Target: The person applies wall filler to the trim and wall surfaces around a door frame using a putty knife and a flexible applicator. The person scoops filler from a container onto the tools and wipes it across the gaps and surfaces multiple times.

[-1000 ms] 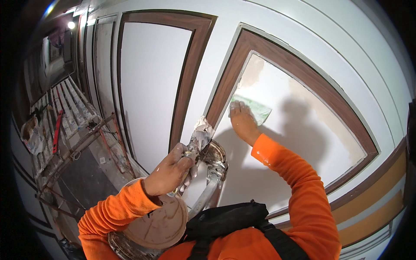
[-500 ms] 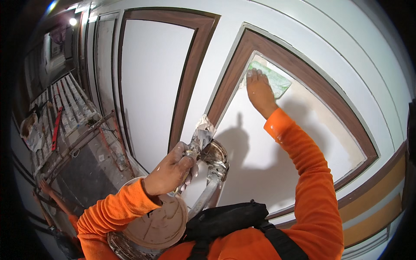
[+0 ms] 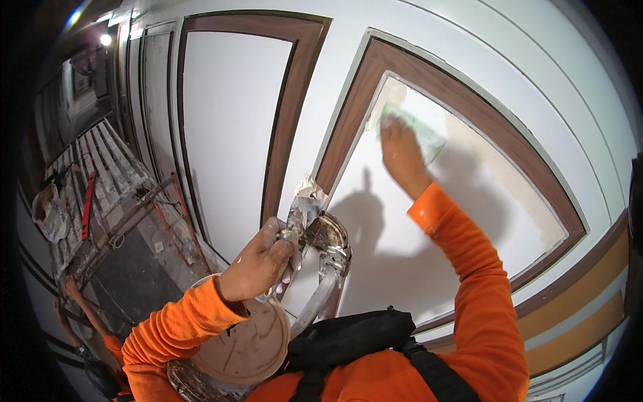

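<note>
My right hand (image 3: pixel 404 155) is closed on a flat green spreader (image 3: pixel 429 139) and presses it to the white wall panel (image 3: pixel 395 268), near the top corner of its brown frame (image 3: pixel 351 110). Hand and spreader are slightly blurred. Beige filler patches show on the panel along the frame's inner edge. Lower and to the left, my left hand (image 3: pixel 258 264) grips the handle of a putty knife (image 3: pixel 305 209), its blade up and smeared with white putty. The knife is in front of a rusty pipe clamp (image 3: pixel 327 234).
A metal scaffold pole (image 3: pixel 313 301) rises to the clamp, beside a round putty-smeared bucket (image 3: pixel 244 345) under my left forearm. At left are slatted planks (image 3: pixel 100 157) with a red level (image 3: pixel 88 204) and a plastic bag (image 3: pixel 50 211). Another person's arm (image 3: pixel 87 305) reaches onto the scaffold rail.
My right hand has slid the spreader a little down the panel, away from the top corner. My left hand keeps its hold on the putty knife. The view has shifted slightly.
</note>
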Motion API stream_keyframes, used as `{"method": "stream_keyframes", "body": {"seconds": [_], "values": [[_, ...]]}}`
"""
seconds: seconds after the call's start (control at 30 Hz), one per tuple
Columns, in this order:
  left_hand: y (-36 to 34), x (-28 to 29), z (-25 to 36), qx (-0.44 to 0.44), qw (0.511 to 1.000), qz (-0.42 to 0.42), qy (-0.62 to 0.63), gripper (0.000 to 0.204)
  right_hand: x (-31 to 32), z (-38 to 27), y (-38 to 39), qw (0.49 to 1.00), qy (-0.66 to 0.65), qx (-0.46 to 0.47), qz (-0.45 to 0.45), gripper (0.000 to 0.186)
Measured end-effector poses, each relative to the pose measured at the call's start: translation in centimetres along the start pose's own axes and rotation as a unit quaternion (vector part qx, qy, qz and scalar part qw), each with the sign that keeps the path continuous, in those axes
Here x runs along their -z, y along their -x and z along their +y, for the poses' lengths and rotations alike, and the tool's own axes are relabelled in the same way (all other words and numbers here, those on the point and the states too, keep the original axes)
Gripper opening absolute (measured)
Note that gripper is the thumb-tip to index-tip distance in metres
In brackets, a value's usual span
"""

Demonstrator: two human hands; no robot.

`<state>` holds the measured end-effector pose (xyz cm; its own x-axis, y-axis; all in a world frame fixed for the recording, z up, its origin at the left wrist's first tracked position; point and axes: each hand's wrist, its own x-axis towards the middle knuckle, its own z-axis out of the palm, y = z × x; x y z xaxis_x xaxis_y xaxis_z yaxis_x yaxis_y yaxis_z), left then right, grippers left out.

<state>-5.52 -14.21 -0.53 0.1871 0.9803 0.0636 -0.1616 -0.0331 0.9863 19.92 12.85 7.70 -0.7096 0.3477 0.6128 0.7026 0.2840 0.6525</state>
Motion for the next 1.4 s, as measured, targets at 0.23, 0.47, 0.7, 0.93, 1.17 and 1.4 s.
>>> {"method": "stream_keyframes", "body": {"seconds": [0.23,0.47,0.7,0.93,1.17,1.4], "values": [[0.0,-0.4,0.7,0.001,1.0,-0.009,-0.004,0.016,-2.3,-2.0,2.5,0.992,-0.077,0.017,-0.104,0.037],[-0.1,0.2,0.1,-0.043,0.999,-0.005,-0.018,0.016,-1.6,-3.9,5.5,0.816,-0.5,-0.24,-0.165,0.048],[0.1,-0.3,0.9,-0.005,1.0,-0.011,-0.021,0.018,0.2,-2.7,3.9,0.559,-0.716,-0.418,-0.011,0.037],[-0.2,0.1,0.6,-0.024,1.0,0.001,0.007,0.014,-1.3,-4.4,5.8,0.74,-0.537,-0.393,0.1,0.046],[0.0,0.4,1.3,-0.011,0.999,0.033,-0.016,0.014,-4.5,-11.4,-0.6,0.877,-0.295,-0.357,0.128,0.07],[-0.3,1.4,0.3,-0.04,0.997,0.041,-0.058,0.019,-8.8,-14.7,-6.0,0.823,-0.341,-0.453,0.015,0.087]]}}
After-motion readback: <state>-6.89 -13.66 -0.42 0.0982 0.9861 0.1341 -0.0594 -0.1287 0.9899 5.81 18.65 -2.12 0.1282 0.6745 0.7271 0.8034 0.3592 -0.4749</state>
